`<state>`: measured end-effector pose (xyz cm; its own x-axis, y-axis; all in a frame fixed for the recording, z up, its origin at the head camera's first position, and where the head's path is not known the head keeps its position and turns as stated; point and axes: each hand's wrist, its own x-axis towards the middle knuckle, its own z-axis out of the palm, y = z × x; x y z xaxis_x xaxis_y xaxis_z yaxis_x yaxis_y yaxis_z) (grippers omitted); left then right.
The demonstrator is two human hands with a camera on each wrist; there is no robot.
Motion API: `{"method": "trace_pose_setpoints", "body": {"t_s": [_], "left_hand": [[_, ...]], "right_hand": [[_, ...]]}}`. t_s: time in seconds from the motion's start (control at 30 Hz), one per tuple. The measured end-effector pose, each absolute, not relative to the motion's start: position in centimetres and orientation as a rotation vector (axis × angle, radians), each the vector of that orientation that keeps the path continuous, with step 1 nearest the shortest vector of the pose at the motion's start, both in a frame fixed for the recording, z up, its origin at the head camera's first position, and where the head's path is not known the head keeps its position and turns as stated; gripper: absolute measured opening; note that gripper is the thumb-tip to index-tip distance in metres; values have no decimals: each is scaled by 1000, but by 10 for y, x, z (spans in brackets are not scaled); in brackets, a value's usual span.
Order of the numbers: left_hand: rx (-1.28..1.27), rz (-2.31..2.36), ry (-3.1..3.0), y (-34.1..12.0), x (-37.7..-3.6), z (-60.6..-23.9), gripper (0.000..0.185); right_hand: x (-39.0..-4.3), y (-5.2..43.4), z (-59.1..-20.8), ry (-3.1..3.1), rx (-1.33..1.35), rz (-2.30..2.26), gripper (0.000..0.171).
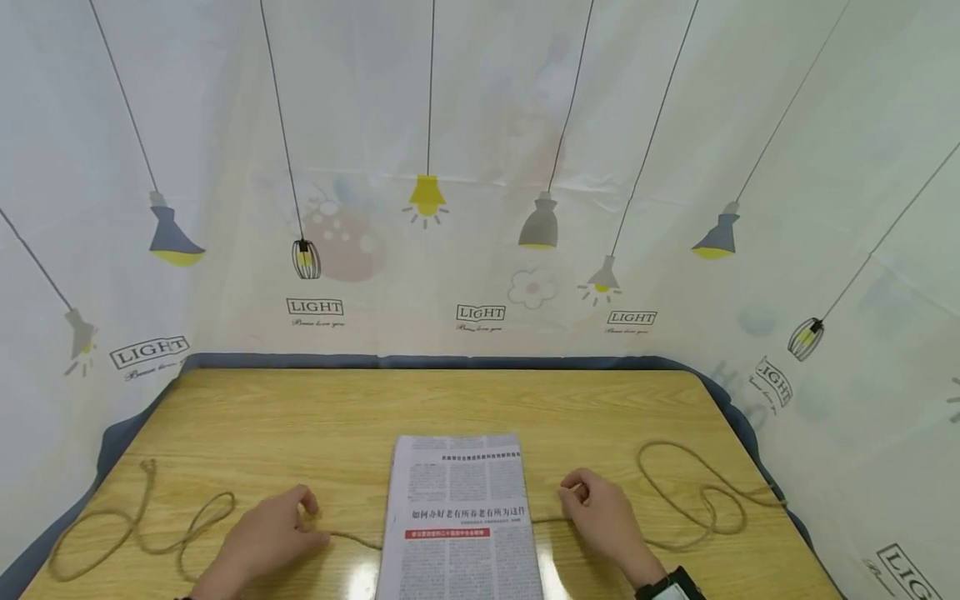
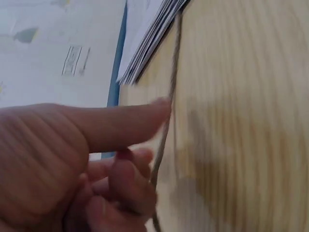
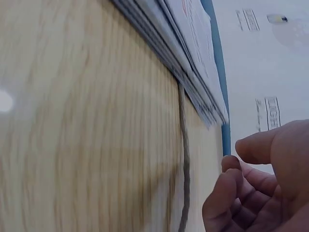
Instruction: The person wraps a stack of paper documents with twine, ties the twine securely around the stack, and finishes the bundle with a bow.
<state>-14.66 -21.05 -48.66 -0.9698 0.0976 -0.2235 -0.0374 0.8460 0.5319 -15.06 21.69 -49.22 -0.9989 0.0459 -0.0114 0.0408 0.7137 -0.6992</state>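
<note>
A stack of folded newspapers (image 1: 461, 500) lies on the wooden table. A thin brown rope (image 1: 356, 540) passes beneath it and comes out on both sides. To the left of the stack, my left hand (image 1: 272, 533) hovers with thumb and index finger apart. Its thumb tip overlaps the rope (image 2: 175, 63) in the left wrist view, while the other fingers curl loosely beside it. My right hand (image 1: 603, 517) is right of the stack, fingers loosely bent and holding nothing. In the right wrist view the rope (image 3: 186, 159) runs along the table apart from those fingers.
One loose rope end (image 1: 127, 533) loops over the left of the table (image 1: 337, 408); the other rope end (image 1: 705, 492) coils on the right. Behind the table hangs a pale curtain (image 1: 480, 250) printed with lamps. A dark watch (image 1: 671, 586) is on my right wrist.
</note>
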Motion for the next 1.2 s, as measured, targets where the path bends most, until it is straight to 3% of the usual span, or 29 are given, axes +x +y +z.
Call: {"method": "trace_pose_setpoints", "body": {"t_s": [0.4,0.57,0.8,1.03,1.2], "left_hand": [[-14,480,2817,-255,-150,-484,4],[-94,475,2861,-259,-154,-484,18],[-110,630,2889,-254,-160,-477,24],[-199,839,2936,-242,-161,-472,51],[-253,1140,2874,-234,-162,-469,39]], "right_hand": [[-152,240,-494,-2928,-152,1074,10],[-152,243,-494,-2925,-177,1068,11],[-151,248,-494,-2944,-227,1052,13],[-151,250,-495,-2954,-243,1056,14],[-151,251,-497,-2958,-241,1080,14]]}}
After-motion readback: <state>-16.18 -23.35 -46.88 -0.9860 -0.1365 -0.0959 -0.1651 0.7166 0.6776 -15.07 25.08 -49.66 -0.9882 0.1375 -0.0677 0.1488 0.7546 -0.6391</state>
